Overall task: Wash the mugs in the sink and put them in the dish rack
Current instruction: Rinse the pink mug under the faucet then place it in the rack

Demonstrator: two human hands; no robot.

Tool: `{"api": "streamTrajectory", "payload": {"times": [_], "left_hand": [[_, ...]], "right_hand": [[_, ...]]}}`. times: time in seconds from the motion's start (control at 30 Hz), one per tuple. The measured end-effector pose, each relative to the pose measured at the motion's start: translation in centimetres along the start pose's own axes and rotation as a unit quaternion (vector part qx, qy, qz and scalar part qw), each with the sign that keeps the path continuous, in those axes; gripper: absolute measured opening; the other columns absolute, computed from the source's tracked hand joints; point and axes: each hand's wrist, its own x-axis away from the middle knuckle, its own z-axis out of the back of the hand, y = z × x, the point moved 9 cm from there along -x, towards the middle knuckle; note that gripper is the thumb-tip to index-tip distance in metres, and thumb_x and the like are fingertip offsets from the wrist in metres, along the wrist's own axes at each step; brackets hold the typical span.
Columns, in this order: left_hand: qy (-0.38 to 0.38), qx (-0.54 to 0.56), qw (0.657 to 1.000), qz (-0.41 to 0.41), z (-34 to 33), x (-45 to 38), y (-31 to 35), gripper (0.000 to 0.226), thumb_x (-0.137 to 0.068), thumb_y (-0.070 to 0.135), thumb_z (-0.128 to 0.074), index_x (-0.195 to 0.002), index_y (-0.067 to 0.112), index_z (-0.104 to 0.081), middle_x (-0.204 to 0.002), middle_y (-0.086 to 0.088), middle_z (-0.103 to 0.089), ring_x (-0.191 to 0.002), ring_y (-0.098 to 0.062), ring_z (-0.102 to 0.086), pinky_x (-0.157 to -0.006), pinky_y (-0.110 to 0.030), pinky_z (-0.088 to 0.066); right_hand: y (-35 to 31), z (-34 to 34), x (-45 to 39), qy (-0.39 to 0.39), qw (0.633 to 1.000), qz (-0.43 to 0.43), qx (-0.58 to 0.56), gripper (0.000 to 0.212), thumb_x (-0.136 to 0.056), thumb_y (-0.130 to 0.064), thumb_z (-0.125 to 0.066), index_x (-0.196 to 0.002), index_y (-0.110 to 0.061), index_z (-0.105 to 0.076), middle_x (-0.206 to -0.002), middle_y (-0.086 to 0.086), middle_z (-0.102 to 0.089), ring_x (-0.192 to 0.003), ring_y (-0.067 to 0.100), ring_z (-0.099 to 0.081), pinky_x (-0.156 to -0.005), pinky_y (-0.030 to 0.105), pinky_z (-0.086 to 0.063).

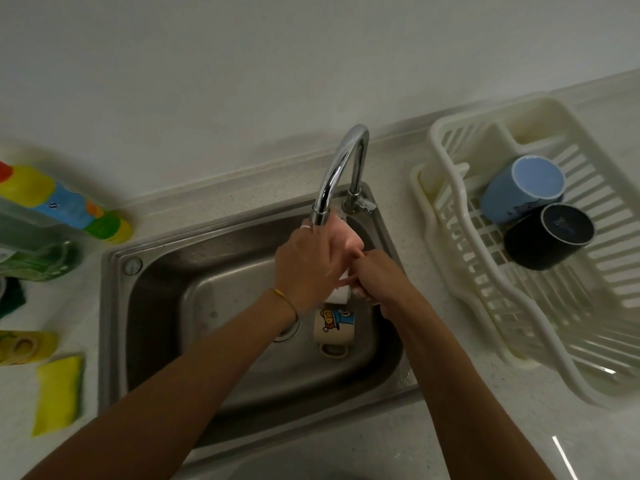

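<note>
Holding a pink-and-white ceramic mug (341, 271) under the chrome tap (337, 174), left hand (308, 261) wrapping its body while right-hand fingers (372, 271) pinch the rim beside them, wants firmness, since it looks rigid, breakable and probably wet-slick.

Rack (450, 216) right of sink (145, 306); two mugs (523, 194) in rack, one mug (333, 329) in sink

Mugs: four – pink (349, 239), cartoon (333, 327), blue (521, 194), black (549, 237). Hands: two (308, 261) (381, 275).
</note>
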Motion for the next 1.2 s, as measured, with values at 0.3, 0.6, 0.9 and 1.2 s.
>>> {"api": "streamTrajectory", "payload": {"times": [0.3,0.6,0.9,1.2], "left_hand": [[0.044,-0.013,0.997,0.067,1.4,-0.1,0.8,0.030,-0.109,0.038,-0.034,-0.118,0.016,-0.052,-0.098,-0.010,-0.064,-0.082,-0.024,-0.062,-0.071,-0.039,-0.056],[0.013,0.021,0.995,0.095,1.0,-1.2,-0.4,0.035,-0.108,0.036,-0.036,-0.124,0.013,-0.057,-0.095,-0.011,-0.059,-0.086,-0.028,-0.060,-0.071,-0.034,-0.045],[-0.147,0.405,0.880,0.200,-0.3,-1.4,-2.0,0.051,-0.105,0.059,-0.037,-0.078,0.019,-0.055,-0.061,0.004,-0.064,-0.059,-0.018,-0.060,-0.063,-0.034,-0.054],[-0.302,0.629,0.680,0.225,-3.2,1.8,-3.4,0.070,-0.078,0.047,-0.081,-0.131,0.007,-0.059,-0.115,-0.020,-0.071,-0.105,-0.033,-0.066,-0.094,-0.048,-0.055]], "right_hand": [[0.0,-0.1,0.1,0.010,0.999,-0.002,0.044,0.025,-0.099,-0.005,-0.048,-0.076,-0.011,-0.054,-0.061,0.000,-0.050,-0.051,0.010,-0.043,-0.050,0.021,-0.034],[-0.1,-0.1,0.0,0.018,0.999,0.020,0.021,0.024,-0.098,-0.010,-0.045,-0.076,-0.009,-0.055,-0.062,0.002,-0.051,-0.046,0.009,-0.045,-0.043,0.019,-0.037],[0.3,0.3,-0.2,-0.026,1.000,0.010,0.013,0.022,-0.095,-0.005,-0.047,-0.075,-0.009,-0.054,-0.051,-0.001,-0.047,-0.034,0.005,-0.039,-0.037,0.017,-0.032],[1.3,0.8,-1.1,-0.053,0.998,0.007,-0.027,0.017,-0.097,-0.003,-0.045,-0.099,-0.002,-0.062,-0.065,0.004,-0.050,-0.043,0.006,-0.039,-0.042,0.019,-0.033]]}}
